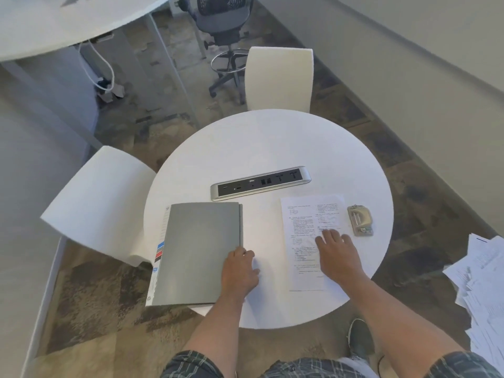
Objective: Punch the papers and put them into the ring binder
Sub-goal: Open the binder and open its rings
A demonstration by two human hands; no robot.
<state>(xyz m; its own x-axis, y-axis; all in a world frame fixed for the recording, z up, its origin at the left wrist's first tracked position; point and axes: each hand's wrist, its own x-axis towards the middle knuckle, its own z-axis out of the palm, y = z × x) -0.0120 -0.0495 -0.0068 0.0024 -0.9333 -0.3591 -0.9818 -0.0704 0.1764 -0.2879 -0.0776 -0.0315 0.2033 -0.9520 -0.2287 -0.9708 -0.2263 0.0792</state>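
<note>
From the head camera, a round white table (272, 137) carries the work; a closed grey ring binder (199, 252) lies flat on its left part, its near corner overhanging the table's edge, its labelled spine towards the left; the left hand (238, 271) rests on the binder's near right corner, fingers curled over the cover's edge, apparently gripping it. To the right, well apart from the binder, a printed sheet of paper (305, 222) lies flat on the table; the right hand (336, 255) lies palm down on it, fingers straight and spread, holding nothing. Just beside the paper's far right edge sits a metal hole punch (360, 220), untouched by either hand; beyond both, a silver power and socket strip (260, 182) is set into the tabletop. Two white chairs (279, 77) stand at the table's far and left sides; a loose heap of papers (482, 285) lies at the right edge of the view.
</note>
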